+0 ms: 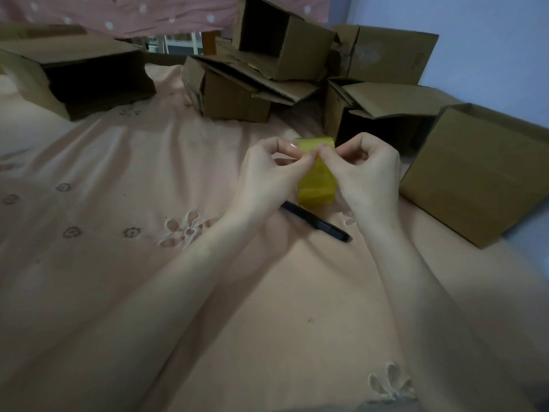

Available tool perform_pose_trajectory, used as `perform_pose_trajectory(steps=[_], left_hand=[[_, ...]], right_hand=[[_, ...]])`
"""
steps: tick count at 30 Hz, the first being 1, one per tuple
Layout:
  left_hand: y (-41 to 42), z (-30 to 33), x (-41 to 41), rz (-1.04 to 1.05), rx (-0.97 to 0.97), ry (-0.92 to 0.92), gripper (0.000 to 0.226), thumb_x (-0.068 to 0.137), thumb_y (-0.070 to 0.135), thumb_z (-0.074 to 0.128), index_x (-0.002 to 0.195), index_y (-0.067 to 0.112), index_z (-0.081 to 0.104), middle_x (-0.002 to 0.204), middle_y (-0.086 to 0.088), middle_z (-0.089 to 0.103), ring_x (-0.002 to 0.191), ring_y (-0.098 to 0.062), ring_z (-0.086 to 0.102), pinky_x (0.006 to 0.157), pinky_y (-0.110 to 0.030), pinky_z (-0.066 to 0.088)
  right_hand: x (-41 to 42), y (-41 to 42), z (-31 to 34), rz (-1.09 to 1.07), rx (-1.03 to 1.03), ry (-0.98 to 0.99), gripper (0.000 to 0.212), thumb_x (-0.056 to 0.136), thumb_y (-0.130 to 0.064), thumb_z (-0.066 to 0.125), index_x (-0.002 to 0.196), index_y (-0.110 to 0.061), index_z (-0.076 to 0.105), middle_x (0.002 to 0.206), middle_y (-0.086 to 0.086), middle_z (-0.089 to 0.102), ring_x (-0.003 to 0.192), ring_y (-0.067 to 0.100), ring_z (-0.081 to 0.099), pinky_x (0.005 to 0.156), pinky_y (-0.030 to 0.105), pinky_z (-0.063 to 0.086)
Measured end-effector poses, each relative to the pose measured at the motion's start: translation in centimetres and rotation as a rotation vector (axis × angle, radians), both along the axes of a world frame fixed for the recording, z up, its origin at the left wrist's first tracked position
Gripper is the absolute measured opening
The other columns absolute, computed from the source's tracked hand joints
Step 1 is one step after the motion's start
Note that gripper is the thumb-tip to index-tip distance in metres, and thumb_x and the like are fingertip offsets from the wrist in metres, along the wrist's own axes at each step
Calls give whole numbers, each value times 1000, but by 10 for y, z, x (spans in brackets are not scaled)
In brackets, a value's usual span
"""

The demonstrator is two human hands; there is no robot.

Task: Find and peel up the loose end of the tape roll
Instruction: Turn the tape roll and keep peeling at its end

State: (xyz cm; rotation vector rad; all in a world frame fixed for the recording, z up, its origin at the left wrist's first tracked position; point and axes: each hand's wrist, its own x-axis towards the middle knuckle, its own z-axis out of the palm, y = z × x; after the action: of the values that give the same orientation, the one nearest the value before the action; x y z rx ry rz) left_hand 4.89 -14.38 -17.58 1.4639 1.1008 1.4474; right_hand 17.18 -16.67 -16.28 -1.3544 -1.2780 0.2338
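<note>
A yellow, see-through tape roll (317, 182) is held up edge-on above the bed, between both hands. My left hand (269, 176) grips it from the left, thumb and forefinger pressed on its top surface. My right hand (367, 176) grips it from the right, its thumb and fingertip pinching at the same spot near the top of the roll. The fingertips of both hands meet there and hide the tape's surface under them, so I cannot tell whether a loose end is lifted.
A black pen-like tool (319, 223) lies on the peach floral bedsheet (124, 263) just under the hands. Several open cardboard boxes stand at the back and right: one (481, 176) close by my right hand, another (74, 72) at the far left.
</note>
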Motion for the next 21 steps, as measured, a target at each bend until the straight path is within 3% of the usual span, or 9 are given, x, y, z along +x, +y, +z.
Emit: perform_pose_trajectory(steps=[4, 8, 13, 17, 19, 21], left_hand=[[0, 1, 1, 4, -15, 0, 21, 78, 25, 76, 69, 18, 58, 66, 9, 65, 68, -6, 67, 72, -29, 56], [0, 2, 2, 7, -9, 10, 19, 78, 25, 75, 74, 15, 59, 79, 10, 64, 75, -4, 65, 78, -32, 58], [0, 1, 3, 31, -47, -9, 22, 68, 35, 72, 71, 19, 58, 85, 0, 67, 90, -21, 68, 85, -49, 56], [0, 1, 2, 42, -99, -71, 31, 66, 37, 76, 68, 21, 50, 77, -1, 62, 85, -26, 68, 80, -53, 56], [2, 1, 2, 7, -151, -127, 37, 73, 26, 79, 72, 17, 43, 75, 2, 59, 76, -18, 66, 76, -47, 59], [1, 3, 0, -60, -208, -146, 30, 79, 20, 75, 78, 13, 46, 76, 0, 58, 66, -8, 65, 62, -32, 60]], right_hand=[[2, 1, 1, 6, 0, 37, 38, 73, -27, 75, 69, -22, 38, 63, 2, 60, 65, 20, 57, 67, 34, 49], [1, 1, 0, 67, -11, 104, 42, 75, -21, 75, 77, -20, 33, 58, -6, 54, 66, 19, 57, 75, 41, 51], [0, -1, 0, 148, -3, 136, 34, 80, -15, 70, 87, -12, 37, 62, -3, 56, 60, 6, 56, 64, 21, 49], [-4, -1, -1, 210, 17, 164, 31, 82, -10, 66, 82, -16, 36, 64, 0, 53, 60, 9, 53, 62, 25, 47], [-4, 0, -2, 219, 24, 178, 32, 81, -10, 66, 79, -19, 36, 64, 1, 52, 60, 10, 52, 62, 28, 46], [-3, 0, -3, 228, 27, 195, 32, 81, -9, 66, 78, -21, 36, 65, 2, 52, 59, 10, 51, 62, 28, 46]])
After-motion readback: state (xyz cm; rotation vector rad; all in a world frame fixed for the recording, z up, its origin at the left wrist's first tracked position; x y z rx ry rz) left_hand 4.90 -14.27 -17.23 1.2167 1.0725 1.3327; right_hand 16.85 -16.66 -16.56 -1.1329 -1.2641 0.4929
